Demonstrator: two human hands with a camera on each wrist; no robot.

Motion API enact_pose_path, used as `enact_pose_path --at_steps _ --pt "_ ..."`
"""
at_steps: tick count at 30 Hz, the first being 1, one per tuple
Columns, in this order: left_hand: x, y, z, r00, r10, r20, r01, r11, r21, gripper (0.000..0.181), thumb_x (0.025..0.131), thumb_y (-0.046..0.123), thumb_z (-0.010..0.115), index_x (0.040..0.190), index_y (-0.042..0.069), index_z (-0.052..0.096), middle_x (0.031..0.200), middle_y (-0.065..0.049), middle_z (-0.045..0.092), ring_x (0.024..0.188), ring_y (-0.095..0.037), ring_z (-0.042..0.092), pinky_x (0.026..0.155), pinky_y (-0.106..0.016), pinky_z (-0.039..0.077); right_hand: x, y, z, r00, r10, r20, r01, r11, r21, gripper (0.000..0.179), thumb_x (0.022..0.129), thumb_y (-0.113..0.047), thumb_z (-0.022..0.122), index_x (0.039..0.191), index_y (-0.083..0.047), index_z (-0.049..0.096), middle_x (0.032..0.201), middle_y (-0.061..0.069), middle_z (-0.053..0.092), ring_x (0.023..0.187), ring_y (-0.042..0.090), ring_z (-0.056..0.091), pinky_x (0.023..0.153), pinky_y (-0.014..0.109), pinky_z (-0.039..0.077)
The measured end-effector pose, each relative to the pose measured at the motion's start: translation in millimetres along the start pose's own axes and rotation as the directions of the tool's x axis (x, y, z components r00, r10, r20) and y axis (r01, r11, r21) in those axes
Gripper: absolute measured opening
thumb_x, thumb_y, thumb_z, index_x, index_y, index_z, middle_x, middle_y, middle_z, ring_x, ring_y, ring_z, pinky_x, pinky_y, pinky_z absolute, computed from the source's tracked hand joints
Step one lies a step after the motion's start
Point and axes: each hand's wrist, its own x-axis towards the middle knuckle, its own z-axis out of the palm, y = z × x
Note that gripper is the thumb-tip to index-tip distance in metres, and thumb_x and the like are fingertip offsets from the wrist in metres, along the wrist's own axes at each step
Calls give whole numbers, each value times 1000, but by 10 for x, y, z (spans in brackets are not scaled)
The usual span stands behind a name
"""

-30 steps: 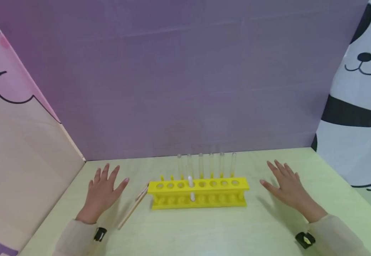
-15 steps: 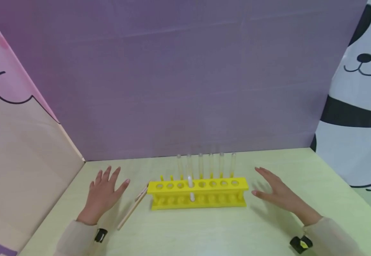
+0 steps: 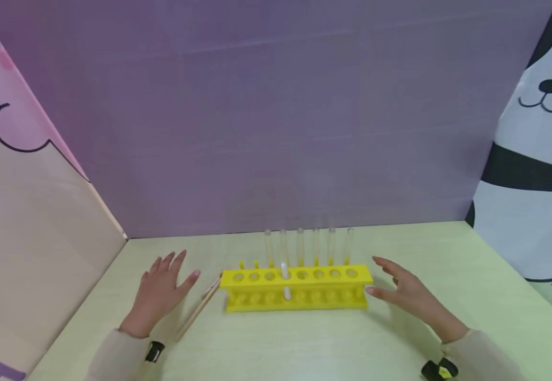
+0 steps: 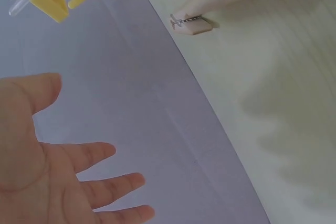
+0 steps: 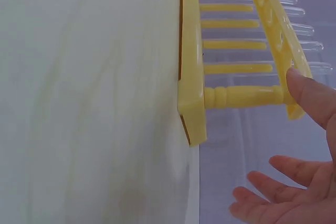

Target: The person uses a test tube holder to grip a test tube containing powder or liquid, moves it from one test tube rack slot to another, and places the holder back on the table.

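Note:
A yellow test tube rack (image 3: 296,286) stands upright on the table, with several clear test tubes (image 3: 300,246) upside down on the pegs along its back. One white stick-like piece (image 3: 284,271) stands in a front hole. My right hand (image 3: 411,296) is at the rack's right end, fingers extended and thumb close to the top plate; whether it touches I cannot tell. To the left, my left hand (image 3: 154,301) hovers with fingers spread and holds nothing. Between it and the rack lies a wooden test tube clamp (image 3: 198,312), whose metal spring shows in the left wrist view.
The pale wood-grain table (image 3: 295,346) meets a purple back panel (image 3: 276,132). Side panels close off the left, with a pink cartoon print (image 3: 23,106), and the right, with a panda print (image 3: 533,159).
My right hand has moved left to the rack's right end, its fingers drawing together and turning side-on. The left hand has shifted slightly right. Rack and clamp stay in place.

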Motion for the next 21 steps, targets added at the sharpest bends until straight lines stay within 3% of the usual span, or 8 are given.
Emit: enact_pose_path --at_steps 8,15,21 --pt "-39 68 7 998 61 -16 -61 998 -32 68 92 42 54 140 -3 38 136 -33 40 122 -54 39 94 -66 32 64 -81 46 999 -8 47 1 986 165 72 85 -25 70 140 5 34 139 33 37 122 51 41 97 57 37" --pt "-26 116 24 999 48 23 -46 997 -61 66 92 37 57 140 -4 37 133 -32 45 117 -52 45 92 -62 37 123 -100 151 993 93 76 -107 972 209 70 82 -27 73 133 9 41 128 28 50 116 45 51 87 42 50" --pt "18 140 50 996 27 83 -20 996 -91 64 93 37 54 140 -3 38 126 -30 52 109 -48 53 80 -57 47 141 -99 215 986 162 36 -166 969 185 57 80 -27 76 119 6 52 114 18 60 108 36 58 80 35 52"
